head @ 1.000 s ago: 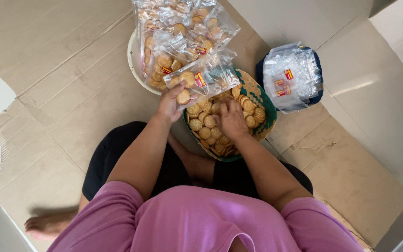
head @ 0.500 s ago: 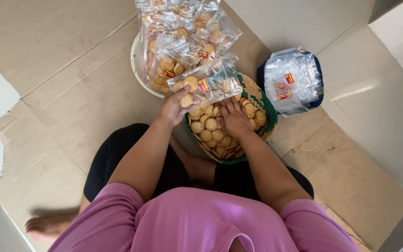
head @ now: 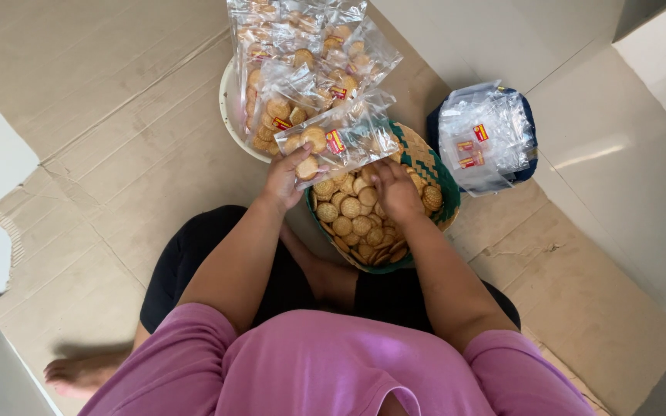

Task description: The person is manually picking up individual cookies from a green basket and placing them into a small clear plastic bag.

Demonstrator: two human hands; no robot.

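My left hand (head: 288, 176) holds a clear plastic bag (head: 341, 139) with a few round biscuits inside, raised just over a woven basket (head: 435, 166). The basket has a green rim and is full of loose round biscuits (head: 356, 223). My right hand (head: 395, 191) reaches down into the biscuits near the bag's opening, fingers curled on them; what it grips is hidden under the bag. Beyond the basket, a white bowl (head: 227, 108) is heaped with filled biscuit bags (head: 302, 54).
A dark bag (head: 529, 131) holding a stack of empty clear bags (head: 483, 135) sits to the right of the basket. Flattened cardboard (head: 102, 115) covers the floor. My legs in black and a bare foot (head: 79, 374) are at the bottom left.
The held bag has stayed over the basket while my right hand shifted slightly among the biscuits toward the bag's mouth. The view has tilted a little.
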